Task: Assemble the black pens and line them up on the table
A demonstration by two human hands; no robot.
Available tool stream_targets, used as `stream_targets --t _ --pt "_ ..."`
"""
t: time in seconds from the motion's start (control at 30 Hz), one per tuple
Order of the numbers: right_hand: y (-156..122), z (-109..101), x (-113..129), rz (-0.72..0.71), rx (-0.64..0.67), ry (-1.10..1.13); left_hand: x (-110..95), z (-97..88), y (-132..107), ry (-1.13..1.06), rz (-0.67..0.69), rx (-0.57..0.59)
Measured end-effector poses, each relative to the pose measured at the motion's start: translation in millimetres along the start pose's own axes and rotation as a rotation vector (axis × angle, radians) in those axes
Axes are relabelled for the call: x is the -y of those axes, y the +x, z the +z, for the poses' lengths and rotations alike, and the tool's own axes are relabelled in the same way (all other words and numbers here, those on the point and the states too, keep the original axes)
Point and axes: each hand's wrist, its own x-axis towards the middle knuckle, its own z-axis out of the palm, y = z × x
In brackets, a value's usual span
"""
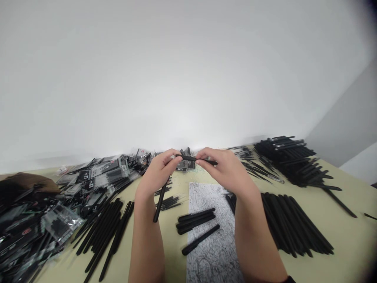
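Left hand [159, 171], right hand [224, 167] pinch black pen [196, 159] (both nearly closed).

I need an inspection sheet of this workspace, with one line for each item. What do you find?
Surface: pale beige table with a grey patterned sheet on it.
Job's things: black pen pinched between left hand and right hand; more black pens lie on the sheet.
Clutter: black pens in clear plastic packets piled left; loose black pens right; brown object far left.
Hands: both bare, fingertips on the pen.
Cables: nothing seen.
Surroundings: white wall behind the table.
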Motion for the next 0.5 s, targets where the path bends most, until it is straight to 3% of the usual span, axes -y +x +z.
stream_targets --t 0.5 --pt "0.8 -0.8 6.9 -0.001 0.017 0.060 -8.7 5.7 -1.3 -0.106 0.044 0.005"
